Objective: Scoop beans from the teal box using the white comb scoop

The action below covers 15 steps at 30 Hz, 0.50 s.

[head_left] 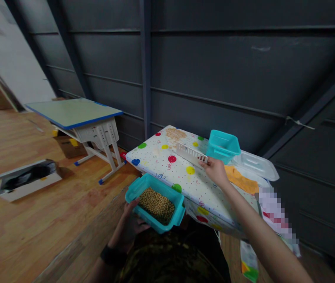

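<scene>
My left hand (130,222) grips a teal plastic tub (152,225) by its near left side, thumb over the rim and fingers underneath. Inside the tub lie many round tan beans (158,203), which look like dried soybeans. The tub is held at the table's front edge, over my lap. In my right hand (215,171) is one end of a long white slotted plastic strip (190,155), standing on its edge on the table. Past its far end, pale tan grains or beans (175,135) lie spread near the table's far left corner.
A dotted tablecloth (155,157) covers the table. At its right are a second teal tub (225,144), a clear lid (257,165), an orange cloth (241,179) and a blurred-out bag (273,212). A desk (76,112) and open white box (32,184) are left. A dark wall (214,78) rises behind.
</scene>
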### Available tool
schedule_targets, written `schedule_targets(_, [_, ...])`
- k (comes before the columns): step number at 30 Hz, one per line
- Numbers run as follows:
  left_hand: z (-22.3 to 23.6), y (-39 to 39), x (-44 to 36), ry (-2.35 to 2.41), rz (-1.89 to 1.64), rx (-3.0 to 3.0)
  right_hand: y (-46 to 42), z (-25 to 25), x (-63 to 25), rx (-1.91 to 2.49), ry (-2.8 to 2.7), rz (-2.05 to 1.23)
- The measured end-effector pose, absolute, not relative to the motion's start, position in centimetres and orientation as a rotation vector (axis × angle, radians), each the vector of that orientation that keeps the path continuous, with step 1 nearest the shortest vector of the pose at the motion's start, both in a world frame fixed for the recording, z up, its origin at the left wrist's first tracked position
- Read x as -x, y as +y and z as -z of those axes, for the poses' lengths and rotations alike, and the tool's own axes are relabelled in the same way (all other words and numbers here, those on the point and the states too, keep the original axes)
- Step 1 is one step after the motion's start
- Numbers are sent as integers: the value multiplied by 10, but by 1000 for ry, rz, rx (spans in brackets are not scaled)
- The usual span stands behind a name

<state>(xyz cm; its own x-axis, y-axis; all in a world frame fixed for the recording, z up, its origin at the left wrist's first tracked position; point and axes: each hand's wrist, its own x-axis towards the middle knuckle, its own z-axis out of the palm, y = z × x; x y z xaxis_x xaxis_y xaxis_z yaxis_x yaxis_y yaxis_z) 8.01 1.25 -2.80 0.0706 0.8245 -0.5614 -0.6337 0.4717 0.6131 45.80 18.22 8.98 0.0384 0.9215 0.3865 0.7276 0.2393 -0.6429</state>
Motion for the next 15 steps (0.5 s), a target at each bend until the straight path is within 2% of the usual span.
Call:
schedule_targets(5, [25,12,-88,1099,-1157,-255,177,-86,-469,1335,-1674,-571])
schedule_targets(11, [16,15,-91,1109,-1158,-203,198,-87,-465,1424,-1553,-481])
schedule_targets(15, [6,13,-98,1111,-1179,-168,181,-89,-464,1446,-1638,-490])
